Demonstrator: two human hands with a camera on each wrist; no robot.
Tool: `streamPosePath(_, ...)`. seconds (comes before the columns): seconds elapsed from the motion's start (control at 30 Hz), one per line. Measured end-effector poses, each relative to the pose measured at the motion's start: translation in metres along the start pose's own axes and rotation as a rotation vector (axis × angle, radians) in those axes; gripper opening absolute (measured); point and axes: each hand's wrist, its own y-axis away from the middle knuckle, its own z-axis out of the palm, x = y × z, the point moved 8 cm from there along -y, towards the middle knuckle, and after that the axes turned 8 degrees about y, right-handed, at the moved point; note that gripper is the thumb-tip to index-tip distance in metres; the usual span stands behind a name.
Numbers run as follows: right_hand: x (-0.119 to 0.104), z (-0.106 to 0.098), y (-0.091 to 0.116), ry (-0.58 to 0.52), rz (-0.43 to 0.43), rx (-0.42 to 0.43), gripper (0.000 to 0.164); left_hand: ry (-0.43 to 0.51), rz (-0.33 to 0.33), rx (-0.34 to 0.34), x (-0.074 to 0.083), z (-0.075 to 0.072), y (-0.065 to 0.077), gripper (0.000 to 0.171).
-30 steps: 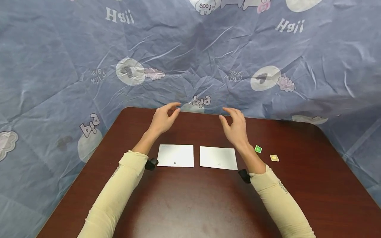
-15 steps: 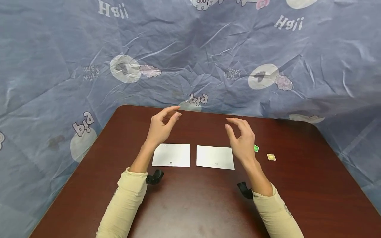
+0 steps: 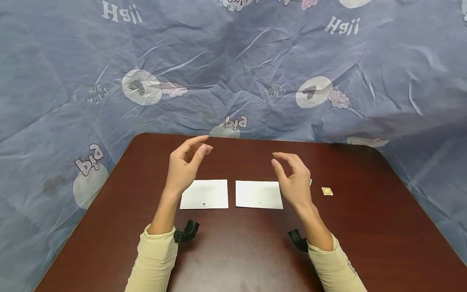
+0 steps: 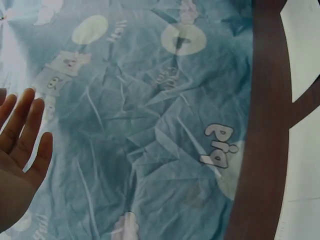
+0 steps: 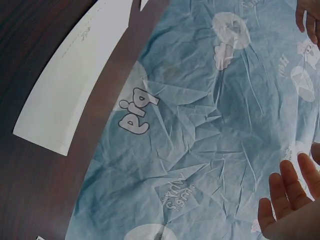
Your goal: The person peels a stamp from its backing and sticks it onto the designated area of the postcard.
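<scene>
- We find the left hand (image 3: 183,164) raised above the bench (image 3: 233,247), fingers loosely bent, with a moderate gap between thumb and forefinger.
- We record the right hand (image 3: 294,180) likewise raised, fingers relaxed and curved, thumb apart from them; the two hands stand well apart.
- We observe the left white card (image 3: 206,194) flat on the bench, one far corner hidden behind the left hand, a small dark mark near its near edge.
- We note the right white card (image 3: 258,194) flat just beside it, a narrow gap between; its mark is fainter.
- We see a green square (image 3: 310,182), mostly hidden behind the right hand, and a yellow square (image 3: 327,191) farther right.
</scene>
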Motion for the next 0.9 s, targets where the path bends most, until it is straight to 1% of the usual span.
streamPosePath(0.07,0.001,0.002,-0.001,0.011,-0.009,-0.011,0.018,-0.019,0.035,-0.007,0.000,-0.001,0.003,0.025)
streamPosePath(0.13,0.007,0.003,-0.002,0.039,-0.002,-0.013,0.018,-0.037,0.084,-0.023,0.004,-0.001,0.005,0.024)
streamPosePath(0.23,0.024,0.002,-0.004,0.110,0.042,-0.006,0.016,-0.026,0.135,-0.039,0.011,-0.001,0.007,0.024)
streamPosePath(0.3,0.039,0.000,-0.004,0.164,0.104,-0.002,0.016,-0.012,0.140,-0.036,0.012,-0.002,0.006,0.023)
streamPosePath(0.37,0.056,-0.002,-0.004,0.213,0.184,-0.006,0.016,0.000,0.133,-0.027,0.011,-0.003,0.006,0.023)
streamPosePath(0.5,0.082,-0.007,-0.001,0.294,0.349,-0.046,0.018,0.014,0.122,-0.017,0.007,-0.006,0.004,0.023)
streamPosePath(0.6,0.099,-0.009,0.002,0.380,0.454,-0.111,0.020,0.026,0.123,-0.015,0.006,-0.007,0.003,0.023)
streamPosePath(0.7,0.115,-0.010,0.007,0.500,0.540,-0.186,0.022,0.037,0.120,-0.018,0.006,-0.007,0.003,0.023)
streamPosePath(0.8,0.130,-0.010,0.013,0.608,0.612,-0.278,0.023,0.049,0.116,-0.018,0.006,-0.008,0.003,0.024)
streamPosePath(0.9,0.144,-0.010,0.019,0.670,0.677,-0.360,0.025,0.067,0.120,-0.007,0.008,-0.010,0.003,0.023)
